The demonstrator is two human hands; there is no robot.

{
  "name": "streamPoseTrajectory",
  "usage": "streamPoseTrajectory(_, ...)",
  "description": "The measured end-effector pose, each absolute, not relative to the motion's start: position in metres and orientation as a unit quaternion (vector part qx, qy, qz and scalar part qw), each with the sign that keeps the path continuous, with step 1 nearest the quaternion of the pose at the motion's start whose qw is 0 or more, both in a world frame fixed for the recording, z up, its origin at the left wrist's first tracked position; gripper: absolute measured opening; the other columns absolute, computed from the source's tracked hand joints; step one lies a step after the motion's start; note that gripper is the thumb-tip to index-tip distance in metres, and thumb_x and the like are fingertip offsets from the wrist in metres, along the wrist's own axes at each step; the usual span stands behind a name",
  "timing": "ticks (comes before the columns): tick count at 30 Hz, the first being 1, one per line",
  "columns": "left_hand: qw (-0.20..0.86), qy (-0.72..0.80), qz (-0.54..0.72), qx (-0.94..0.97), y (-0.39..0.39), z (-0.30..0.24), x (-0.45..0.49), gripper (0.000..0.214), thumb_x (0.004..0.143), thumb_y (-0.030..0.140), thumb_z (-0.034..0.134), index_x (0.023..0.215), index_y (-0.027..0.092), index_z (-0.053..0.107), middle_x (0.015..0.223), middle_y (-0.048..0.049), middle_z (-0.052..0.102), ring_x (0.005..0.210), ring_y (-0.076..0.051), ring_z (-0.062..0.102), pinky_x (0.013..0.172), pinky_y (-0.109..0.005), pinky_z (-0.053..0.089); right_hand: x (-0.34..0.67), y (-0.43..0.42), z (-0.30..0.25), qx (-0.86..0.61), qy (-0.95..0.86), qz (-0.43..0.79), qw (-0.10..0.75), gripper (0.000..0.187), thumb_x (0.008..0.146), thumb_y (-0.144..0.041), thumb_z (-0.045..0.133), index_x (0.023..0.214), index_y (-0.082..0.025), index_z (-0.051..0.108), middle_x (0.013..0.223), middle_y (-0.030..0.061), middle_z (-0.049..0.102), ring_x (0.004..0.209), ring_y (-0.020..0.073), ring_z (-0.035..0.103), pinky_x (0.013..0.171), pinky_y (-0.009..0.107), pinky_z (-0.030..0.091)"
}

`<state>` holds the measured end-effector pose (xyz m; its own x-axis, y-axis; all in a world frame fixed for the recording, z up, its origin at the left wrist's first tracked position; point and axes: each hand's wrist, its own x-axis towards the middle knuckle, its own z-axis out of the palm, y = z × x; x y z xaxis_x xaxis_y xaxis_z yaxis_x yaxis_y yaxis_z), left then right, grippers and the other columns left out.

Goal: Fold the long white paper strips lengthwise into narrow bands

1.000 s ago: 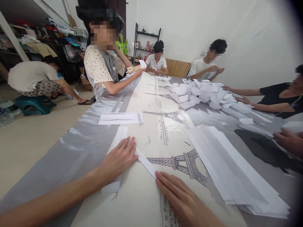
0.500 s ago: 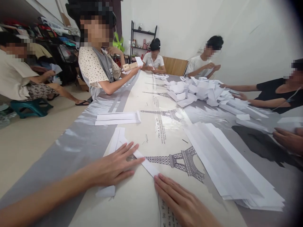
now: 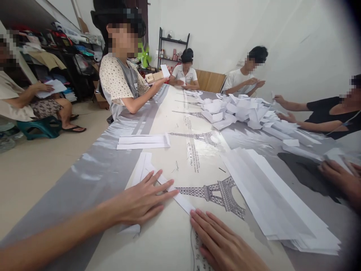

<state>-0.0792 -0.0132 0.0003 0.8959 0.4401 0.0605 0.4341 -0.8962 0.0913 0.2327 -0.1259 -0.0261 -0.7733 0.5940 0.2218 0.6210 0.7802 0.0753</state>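
Note:
My left hand (image 3: 142, 199) lies flat with its fingers spread on a folded white paper strip (image 3: 183, 203) on the table. The strip runs from under that hand toward my right hand (image 3: 222, 244), whose stretched fingertips press on its near end. A second part of the paper (image 3: 142, 165) sticks out beyond my left fingers. Both hands are open and pressing down.
A stack of long white sheets (image 3: 279, 203) lies to my right, a folded sheet (image 3: 143, 141) further ahead, a heap of folded papers (image 3: 239, 111) at mid-table. Several people sit around the Eiffel-Tower-printed tablecloth (image 3: 197, 150). Another person's hand (image 3: 338, 177) rests at right.
My left hand has slid right along the strip and spread its fingers wider. My right hand shifted slightly right. The person seated at left sat up holding papers.

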Motion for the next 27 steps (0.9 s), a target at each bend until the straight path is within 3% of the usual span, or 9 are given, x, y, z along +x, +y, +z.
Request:
streamPoseTrajectory(3,0.019,0.230,0.054,0.972,-0.015,-0.001,-0.075,0.057,0.108,0.033,0.040,0.162,0.030,0.024,0.159,-0.0074,0.043,0.151,-0.041,0.027,0.117,-0.060,0.032,0.234,-0.126,-0.021,-0.313,-0.945,-0.068,0.071,0.061,0.098,-0.013,0.049,0.156,-0.002,0.034,0.158,0.0159,0.041,0.143,0.0302,0.047,0.112,0.043,0.050)
streamPoseTrajectory(9,0.012,0.236,0.034,0.971,-0.015,-0.001,-0.076,0.056,0.109,0.034,0.037,0.162,0.032,0.022,0.161,-0.0045,0.040,0.151,-0.041,0.026,0.117,-0.059,0.031,0.253,-0.135,-0.014,-0.313,-0.947,-0.051,0.056,0.079,0.103,-0.047,0.054,0.162,-0.008,0.018,0.158,0.0126,0.039,0.144,0.0265,0.046,0.115,0.036,0.045)
streamPoseTrajectory(14,-0.018,0.237,0.049,0.970,-0.017,0.000,-0.071,0.052,0.108,0.034,0.039,0.159,0.029,0.030,0.157,-0.0062,0.046,0.148,-0.040,0.032,0.116,-0.061,0.030,0.271,-0.147,-0.011,-0.335,-0.939,0.021,0.076,0.082,0.103,-0.046,0.055,0.164,-0.017,0.009,0.158,0.0077,0.041,0.143,0.0245,0.047,0.118,0.035,0.042)
streamPoseTrajectory(17,-0.069,0.207,0.080,0.973,-0.019,0.002,-0.060,0.041,0.108,0.034,0.041,0.144,0.019,0.052,0.146,-0.0108,0.056,0.145,-0.038,0.037,0.119,-0.061,0.024,0.273,-0.149,-0.006,-0.345,-0.933,0.032,0.093,0.080,0.101,-0.045,0.059,0.164,-0.021,0.015,0.155,0.0064,0.048,0.139,0.0247,0.052,0.115,0.037,0.047)
streamPoseTrajectory(19,-0.101,0.169,0.090,0.976,-0.018,0.003,-0.052,0.030,0.107,0.028,0.046,0.127,0.015,0.063,0.135,-0.0122,0.063,0.134,-0.033,0.051,0.117,-0.054,0.030,0.268,-0.147,-0.001,-0.357,-0.927,0.030,0.112,0.067,0.102,-0.037,0.059,0.161,-0.024,0.030,0.150,0.0051,0.057,0.134,0.0240,0.058,0.111,0.037,0.050)
streamPoseTrajectory(21,-0.123,0.132,0.083,0.980,-0.016,0.004,-0.046,0.025,0.103,0.018,0.051,0.125,0.014,0.063,0.125,-0.0115,0.066,0.116,-0.027,0.061,0.108,-0.044,0.041,0.260,-0.142,0.002,-0.373,-0.916,0.040,0.139,0.044,0.103,-0.027,0.056,0.147,-0.024,0.051,0.138,0.0052,0.067,0.124,0.0230,0.064,0.105,0.037,0.054)
streamPoseTrajectory(23,-0.136,0.117,0.072,0.981,-0.015,0.004,-0.044,0.034,0.100,0.012,0.053,0.135,0.014,0.057,0.120,-0.0116,0.066,0.106,-0.026,0.063,0.098,-0.040,0.047,0.249,-0.136,0.004,-0.393,-0.902,0.066,0.168,0.025,0.103,-0.018,0.050,0.122,-0.021,0.067,0.120,0.0072,0.074,0.110,0.0229,0.069,0.095,0.037,0.058)
streamPoseTrajectory(25,-0.140,0.122,0.071,0.980,-0.016,0.005,-0.044,0.042,0.100,0.011,0.053,0.142,0.012,0.049,0.118,-0.0126,0.066,0.105,-0.027,0.063,0.095,-0.040,0.047,0.238,-0.127,0.004,-0.421,-0.883,0.091,0.187,0.025,0.103,-0.015,0.045,0.095,-0.019,0.068,0.099,0.0079,0.073,0.092,0.0228,0.068,0.082,0.039,0.058)
streamPoseTrajectory(27,-0.136,0.130,0.078,0.979,-0.018,0.005,-0.044,0.043,0.100,0.012,0.053,0.142,0.011,0.048,0.118,-0.0131,0.066,0.107,-0.028,0.062,0.095,-0.041,0.047,0.231,-0.119,0.002,-0.443,-0.872,0.096,0.183,0.029,0.103,-0.016,0.043,0.082,-0.019,0.062,0.085,0.0068,0.066,0.080,0.0223,0.064,0.074,0.040,0.056)
